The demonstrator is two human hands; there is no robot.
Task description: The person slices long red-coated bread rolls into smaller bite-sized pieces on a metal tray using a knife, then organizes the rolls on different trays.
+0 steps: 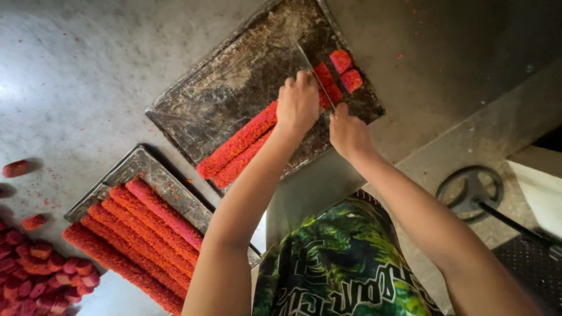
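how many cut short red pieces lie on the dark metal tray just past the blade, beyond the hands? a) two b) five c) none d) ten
a: two short red cut pieces lie on the dark worn metal tray beyond the thin blade, while the left hand presses on the long red crumb-coated logs and the right hand holds the blade.

pretty dim overall, soft daylight washing in from the upper left so the grey floor (76, 76) looks pale and a bit blown out. right side falls into shadow. wide-angle lens bends the edges, and the forearms up close go soft.
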